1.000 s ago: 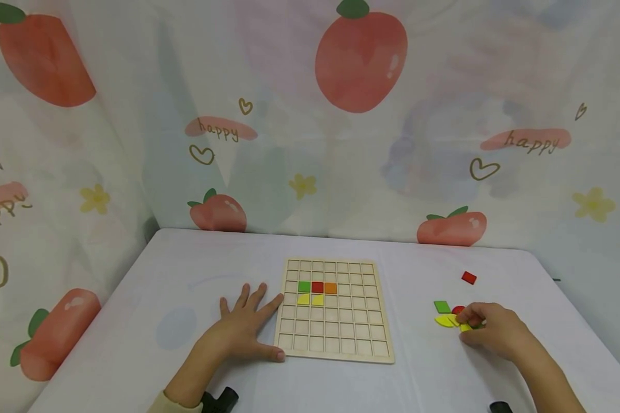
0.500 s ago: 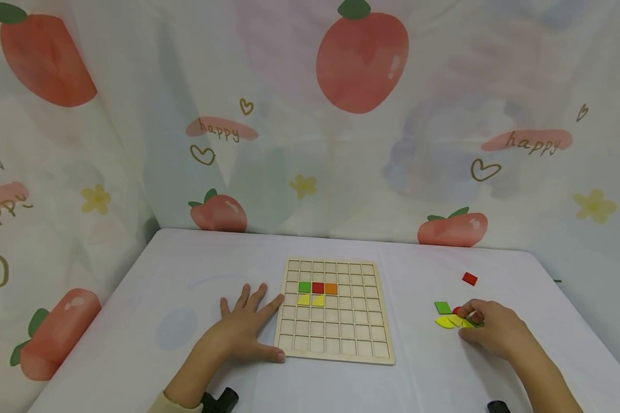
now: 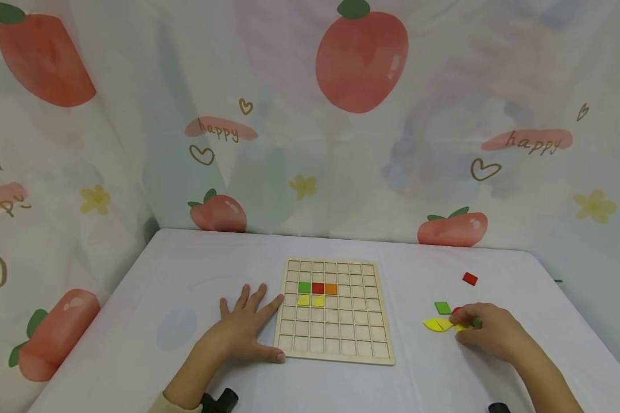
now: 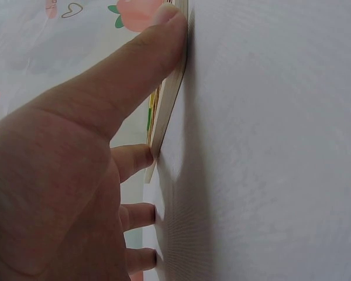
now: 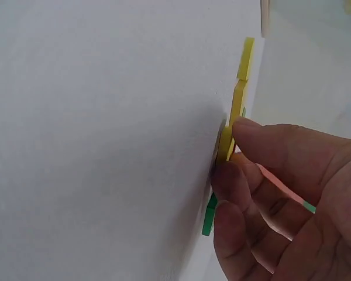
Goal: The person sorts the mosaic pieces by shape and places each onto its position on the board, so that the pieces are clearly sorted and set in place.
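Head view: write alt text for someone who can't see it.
A person's right hand pinches a yellow piece among small coloured pieces on a white table, while the left hand, fingers spread, touches a wooden grid board. A green square, a red square and an orange square sit in a row on it, two yellow tiles just below.

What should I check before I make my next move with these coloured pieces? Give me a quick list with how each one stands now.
1. Board flat on the table: ok.
2. Left hand touching the board's left edge: ok.
3. Room on the board: ok, many cells are bare.
4. Right hand pinching a yellow piece: ok.
5. That piece fully off the table: cannot tell.
6. Loose pieces well separated: not ok, several are bunched by the right hand; one red piece lies apart.
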Demonstrator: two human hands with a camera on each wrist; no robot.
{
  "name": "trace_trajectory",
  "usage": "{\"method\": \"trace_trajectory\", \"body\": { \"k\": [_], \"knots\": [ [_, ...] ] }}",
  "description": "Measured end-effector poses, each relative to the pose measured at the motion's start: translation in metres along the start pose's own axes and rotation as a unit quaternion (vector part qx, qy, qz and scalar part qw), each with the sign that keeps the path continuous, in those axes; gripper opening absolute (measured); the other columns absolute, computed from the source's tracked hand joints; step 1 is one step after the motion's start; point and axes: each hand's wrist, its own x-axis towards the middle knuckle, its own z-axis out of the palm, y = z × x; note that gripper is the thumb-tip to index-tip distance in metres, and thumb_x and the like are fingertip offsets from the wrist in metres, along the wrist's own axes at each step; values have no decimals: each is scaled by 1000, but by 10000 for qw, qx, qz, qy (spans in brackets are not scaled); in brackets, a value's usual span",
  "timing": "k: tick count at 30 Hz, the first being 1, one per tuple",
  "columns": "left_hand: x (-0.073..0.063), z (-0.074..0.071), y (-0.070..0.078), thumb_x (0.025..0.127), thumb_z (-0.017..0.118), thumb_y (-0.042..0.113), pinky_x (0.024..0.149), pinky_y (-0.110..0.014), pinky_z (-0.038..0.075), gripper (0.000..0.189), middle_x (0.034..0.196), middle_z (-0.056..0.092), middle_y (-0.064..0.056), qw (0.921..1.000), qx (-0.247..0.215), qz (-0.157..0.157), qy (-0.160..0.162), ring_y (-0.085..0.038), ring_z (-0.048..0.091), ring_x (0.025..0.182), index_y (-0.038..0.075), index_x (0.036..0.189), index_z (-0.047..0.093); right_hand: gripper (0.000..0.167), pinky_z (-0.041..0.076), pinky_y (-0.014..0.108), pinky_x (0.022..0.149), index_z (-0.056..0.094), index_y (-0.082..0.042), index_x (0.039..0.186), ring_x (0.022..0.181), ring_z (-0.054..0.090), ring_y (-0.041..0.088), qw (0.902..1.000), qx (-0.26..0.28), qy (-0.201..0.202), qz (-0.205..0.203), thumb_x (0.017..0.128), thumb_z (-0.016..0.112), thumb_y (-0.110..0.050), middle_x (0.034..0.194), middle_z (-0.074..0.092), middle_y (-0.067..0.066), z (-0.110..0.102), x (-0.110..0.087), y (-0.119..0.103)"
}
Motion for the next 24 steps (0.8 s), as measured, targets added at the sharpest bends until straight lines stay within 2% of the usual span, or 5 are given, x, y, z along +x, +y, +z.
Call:
{"method": "trace_trajectory", "body": {
  "k": [5, 10, 15, 20, 24],
  "knots": [
    [-1, -1, 0, 62, 74, 80, 105, -82, 4, 113, 166, 16, -13, 10000, -19, 18, -12, -47, 4, 152, 33, 156, 32, 38, 46, 34, 71, 69, -7, 115, 89, 52, 21, 10000, 25, -55, 38, 80, 81, -17, 91, 58, 2, 1, 1, -4],
    [0, 0, -1, 62, 74, 80, 106, -82, 4, 113, 166, 17, -12, 10000, 6, -3, 15, -46, 4, 152, 34, 156, 33, 33, 47, 35, 72, 71, -8, 107, 87, 54, 21, 9996, -66, -145, 234, 80, 82, -22, 90, 61, 1, 1, 2, -4],
    [1, 4, -2, 60, 73, 82, 106, -81, 3, 114, 167, 17, -11, 9999, 65, -31, 71, -44, 4, 152, 35, 156, 32, 26, 43, 32, 66, 66, -9, 98, 83, 53, 21, 9996, 11, -131, 262, 79, 81, -18, 86, 58, 2, 1, 3, -7],
    [2, 5, -2, 60, 72, 83, 106, -81, 3, 115, 167, 16, -10, 10000, 67, -35, 52, -44, 4, 153, 36, 156, 32, 21, 46, 32, 62, 65, -7, 99, 79, 54, 21, 9996, 231, 0, 145, 82, 76, -11, 86, 58, 4, -2, 2, -11],
    [2, 4, -2, 60, 73, 82, 106, -81, 3, 114, 167, 17, -10, 9999, 76, -52, 48, -44, 4, 153, 36, 156, 32, 21, 50, 32, 62, 67, -5, 106, 78, 56, 21, 9989, 448, 144, 21, 86, 70, -12, 89, 61, 5, -7, 2, -17]
  ]
}}
